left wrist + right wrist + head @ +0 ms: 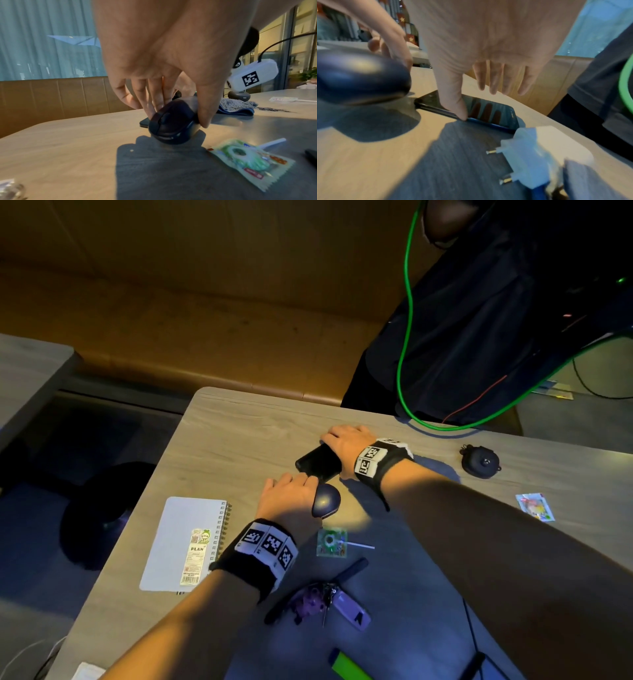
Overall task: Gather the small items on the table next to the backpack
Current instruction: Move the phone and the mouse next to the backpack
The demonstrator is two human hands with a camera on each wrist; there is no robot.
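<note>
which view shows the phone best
The right wrist view: the phone lies flat on the table, screen up, the right hand above it with its thumb at the near edge. The head view shows it half hidden under that hand; the left wrist view shows only a corner behind the mouse.

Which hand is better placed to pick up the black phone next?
The right hand: it hovers over the phone, thumb at its near edge. The left hand already grips the dark mouse.

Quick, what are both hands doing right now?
Left hand: holds the mouse.
Right hand: open, thumb touching the phone.
</note>
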